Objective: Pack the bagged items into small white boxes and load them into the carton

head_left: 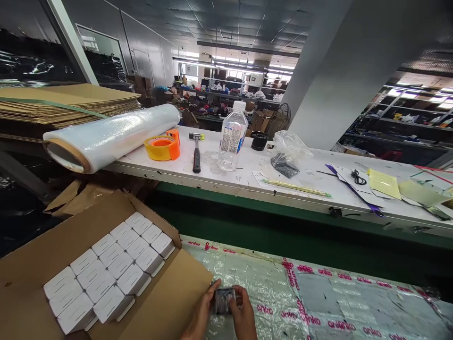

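Both my hands meet at the bottom middle of the head view around one small dark packet (224, 300) with a shiny wrap. My left hand (202, 315) grips its left side and my right hand (245, 315) grips its right side. They hover over a work surface covered in plastic film with pink printed tape (318, 302). Just left of my hands stands an open cardboard carton (166, 307) filled with rows of several small white boxes (106, 274).
Across a green gap runs a white bench (247, 174) carrying a roll of stretch film (113, 134), an orange tape dispenser (163, 146), a hammer (196, 151), a clear bottle (231, 137), a plastic bag, papers and cables. Flattened cardboard (71, 101) is stacked at far left.
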The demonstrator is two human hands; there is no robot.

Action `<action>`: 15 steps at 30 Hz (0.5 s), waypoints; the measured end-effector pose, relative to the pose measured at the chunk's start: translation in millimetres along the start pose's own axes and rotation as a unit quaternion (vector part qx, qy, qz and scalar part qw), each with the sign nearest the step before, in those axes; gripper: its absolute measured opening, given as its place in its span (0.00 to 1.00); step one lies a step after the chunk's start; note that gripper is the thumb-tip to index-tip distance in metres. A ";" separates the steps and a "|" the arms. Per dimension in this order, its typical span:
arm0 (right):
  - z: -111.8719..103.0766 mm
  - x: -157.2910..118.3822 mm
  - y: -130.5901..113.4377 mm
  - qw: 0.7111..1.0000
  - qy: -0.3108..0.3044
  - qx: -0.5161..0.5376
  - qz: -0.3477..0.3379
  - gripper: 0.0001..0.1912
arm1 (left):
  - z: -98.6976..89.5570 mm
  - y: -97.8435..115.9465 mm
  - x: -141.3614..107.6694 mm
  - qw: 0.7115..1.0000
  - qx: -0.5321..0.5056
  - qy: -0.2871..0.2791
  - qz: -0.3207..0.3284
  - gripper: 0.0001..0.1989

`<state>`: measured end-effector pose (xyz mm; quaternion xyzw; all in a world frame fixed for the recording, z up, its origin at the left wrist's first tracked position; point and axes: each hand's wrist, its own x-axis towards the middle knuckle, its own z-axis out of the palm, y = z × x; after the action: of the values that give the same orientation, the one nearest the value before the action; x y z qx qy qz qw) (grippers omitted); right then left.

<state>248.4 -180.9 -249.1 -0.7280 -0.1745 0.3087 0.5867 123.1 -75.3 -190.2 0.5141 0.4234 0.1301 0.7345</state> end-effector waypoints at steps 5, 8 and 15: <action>3.5 1.1 11.3 0.999 0.036 0.013 0.013 0.34 | -0.8 -10.2 1.4 1.000 -0.020 -0.021 0.005 0.37; 6.7 0.8 18.0 0.998 0.052 0.041 0.008 0.32 | -2.9 -21.8 4.8 0.998 -0.050 -0.030 0.006 0.38; -1.7 7.2 34.3 0.988 0.074 -0.083 -0.104 0.29 | 7.2 -35.2 8.0 0.999 -0.003 -0.006 0.036 0.32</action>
<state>251.2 -186.3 -283.7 -0.7730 -0.2302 0.1753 0.5645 124.8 -90.4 -223.7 0.5273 0.3996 0.1545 0.7337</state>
